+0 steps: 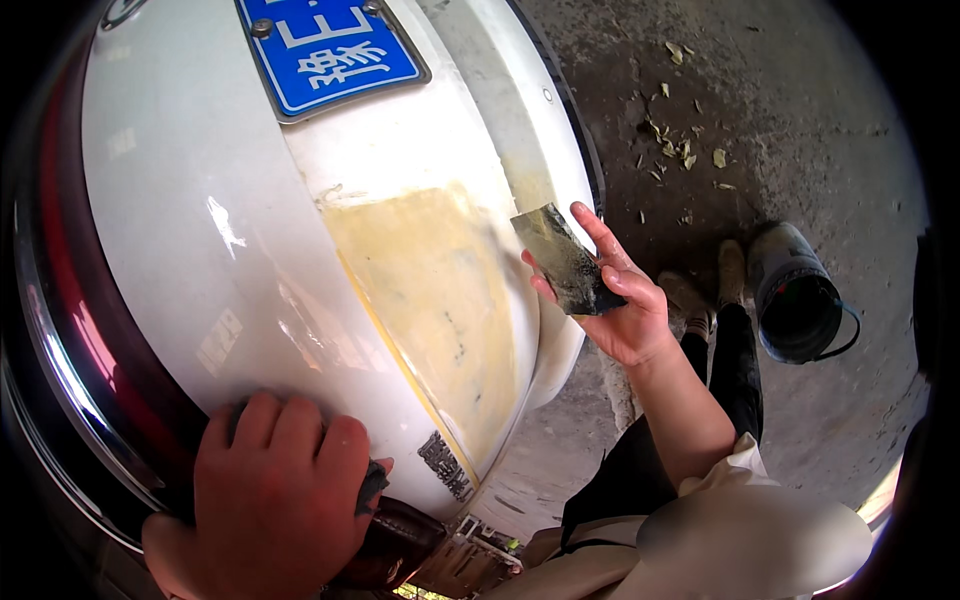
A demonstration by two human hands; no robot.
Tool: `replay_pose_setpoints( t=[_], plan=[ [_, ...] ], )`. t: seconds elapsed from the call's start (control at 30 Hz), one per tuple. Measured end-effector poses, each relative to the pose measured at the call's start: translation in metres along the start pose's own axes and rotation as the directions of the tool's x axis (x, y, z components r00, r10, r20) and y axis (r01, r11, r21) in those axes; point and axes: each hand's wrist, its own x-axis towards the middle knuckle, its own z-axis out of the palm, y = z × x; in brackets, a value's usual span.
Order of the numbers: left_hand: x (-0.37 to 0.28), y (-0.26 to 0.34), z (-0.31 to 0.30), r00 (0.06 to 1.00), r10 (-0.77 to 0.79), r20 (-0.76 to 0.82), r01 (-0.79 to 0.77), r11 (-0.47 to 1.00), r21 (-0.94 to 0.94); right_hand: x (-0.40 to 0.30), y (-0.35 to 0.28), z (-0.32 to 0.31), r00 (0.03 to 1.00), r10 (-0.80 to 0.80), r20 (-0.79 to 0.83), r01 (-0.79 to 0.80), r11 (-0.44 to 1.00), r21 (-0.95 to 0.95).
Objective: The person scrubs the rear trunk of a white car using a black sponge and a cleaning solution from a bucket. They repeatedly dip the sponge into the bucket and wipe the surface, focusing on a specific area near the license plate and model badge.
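Note:
My left hand (274, 495) rests on or close to the white car's glossy body panel (187, 247), next to the dark red lamp strip. A dark grey piece (370, 489) of cloth or abrasive paper shows between its thumb and index finger; the rest is hidden under the hand. My right hand (630, 307) is palm up, holding a worn sheet of sandpaper (566, 262) between thumb and fingers. The sheet is dark at one end and coated with pale yellowish dust. Beside it is a yellowish body-filler patch (427, 300) on the white panel, with small dark specks.
A blue licence plate (337, 52) is bolted to the car above the patch. A dark badge (446, 465) sits near the patch's lower edge. On the concrete floor (810, 127) stand a bucket (796, 300) with a handle and shoes (731, 266); pale scraps (675, 146) lie scattered.

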Motion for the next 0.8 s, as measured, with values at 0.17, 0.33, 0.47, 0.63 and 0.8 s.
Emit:
replay_pose_setpoints(
  t=[0.17,0.33,0.47,0.63,0.8],
  plan=[
    [-0.001,0.001,0.001,1.000,0.002,0.012,-0.002,1.000,0.013,0.010,-0.005,0.009,0.999,0.024,0.025,-0.016,0.962,-0.273],
    [0.000,0.001,-0.001,1.000,-0.001,0.016,0.001,1.000,0.003,0.049,0.022,0.027,0.891,-0.443,0.097,0.249,0.301,-0.921],
    [0.001,0.000,-0.001,1.000,-0.015,-0.002,0.014,0.999,-0.030,0.078,0.045,0.033,0.830,-0.552,0.074,0.079,-0.016,-0.997],
    [0.004,0.000,-0.014,0.995,-0.037,-0.092,0.035,0.999,-0.021,0.089,0.061,0.033,0.802,-0.596,0.027,0.034,0.000,-0.999],
    [0.003,-0.016,-0.020,0.923,-0.119,-0.366,0.152,0.986,0.062,0.088,0.070,0.044,0.766,-0.641,-0.039,0.081,0.157,-0.984]
  ],
)
